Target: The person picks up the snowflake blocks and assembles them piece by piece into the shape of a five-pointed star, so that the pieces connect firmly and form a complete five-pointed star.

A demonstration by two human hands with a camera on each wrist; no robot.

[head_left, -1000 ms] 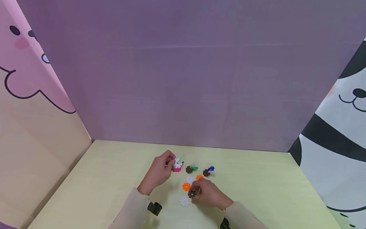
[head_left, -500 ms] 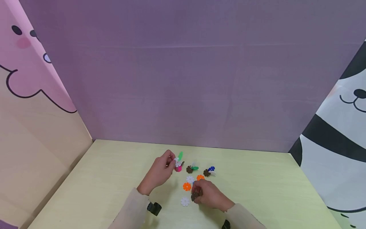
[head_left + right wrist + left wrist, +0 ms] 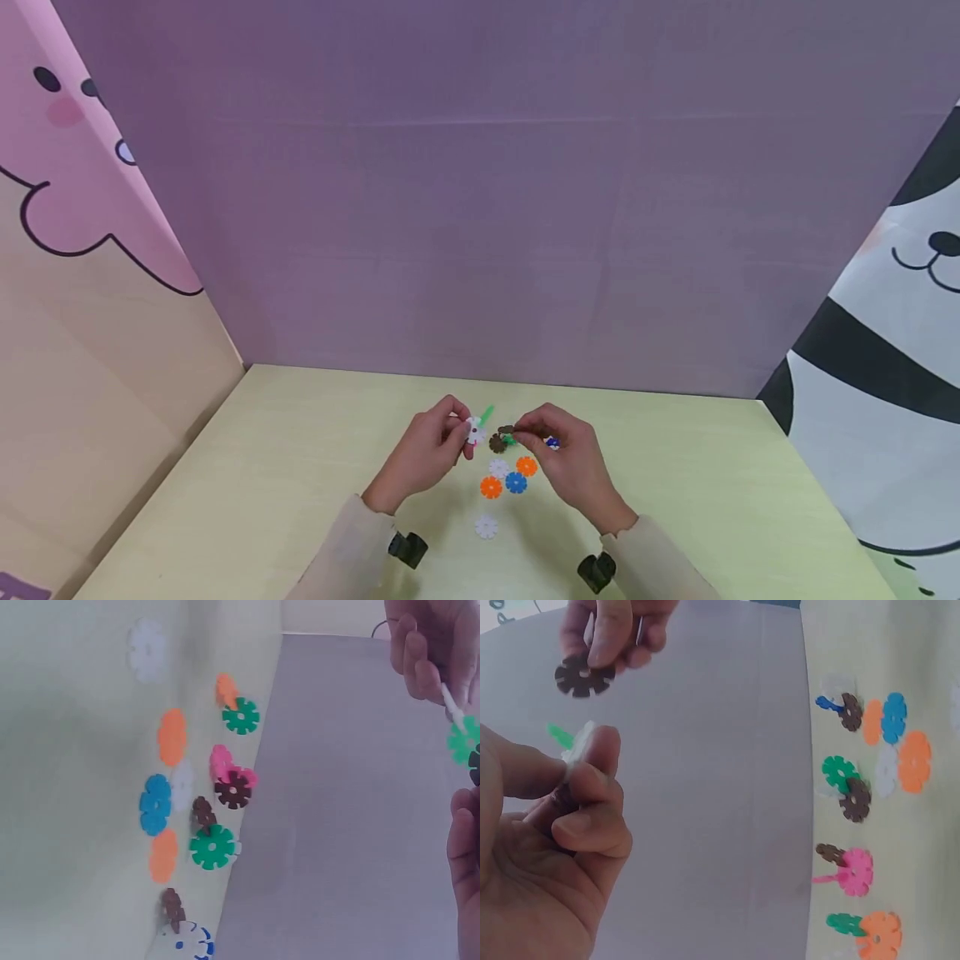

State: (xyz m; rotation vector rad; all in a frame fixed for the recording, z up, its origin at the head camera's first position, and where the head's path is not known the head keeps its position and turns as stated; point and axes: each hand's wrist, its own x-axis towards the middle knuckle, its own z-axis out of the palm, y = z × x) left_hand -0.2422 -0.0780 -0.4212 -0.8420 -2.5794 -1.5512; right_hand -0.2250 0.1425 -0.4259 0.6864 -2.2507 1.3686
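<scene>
Pale yellow, the tabletop (image 3: 697,483) runs back to a purple wall (image 3: 480,208) with a faint level crease; a beige wall (image 3: 105,375) bearing a pink cartoon figure (image 3: 82,175) closes the left side, and a black-and-white cartoon animal (image 3: 892,350) fills the right. Over the table's middle, the left hand (image 3: 422,457) pinches a notched white disc (image 3: 476,431) with a light-green disc (image 3: 487,413) joined to it. Facing it from the right, the right hand (image 3: 573,467) pinches a brown disc (image 3: 507,429), near that pair but apart. Loose on the surface below lie two orange discs (image 3: 491,487), a blue disc (image 3: 516,482) and two pale discs (image 3: 486,527), one nearest the person. Farther back, joined clusters form a row, among them a pink-and-brown cluster (image 3: 855,871) and an orange-and-green cluster (image 3: 880,935).
</scene>
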